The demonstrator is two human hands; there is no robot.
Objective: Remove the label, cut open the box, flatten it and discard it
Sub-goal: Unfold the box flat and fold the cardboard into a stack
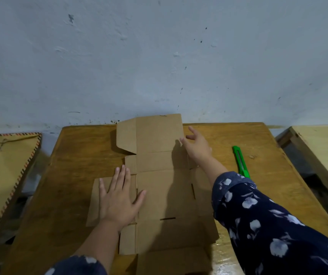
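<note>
Box [159, 195], one: brown cardboard, opened out and lying nearly flat along the middle of the wooden worktop [258, 139], its far panel and a side flap raised against the wall [159, 56]. We count two hands. Our left hand [119, 203] lies palm down, fingers spread and straight, pressing the left side flap; it grips nothing. Our right hand [195, 145] reaches to the far panel's right edge, fingers loosely parted, touching the cardboard; whether it grips that edge we cannot tell. Utility knife [241, 162], one: green, lying on the worktop right of the box, apart from both hands. Sleeves, two: dark blue with pale floral print.
</note>
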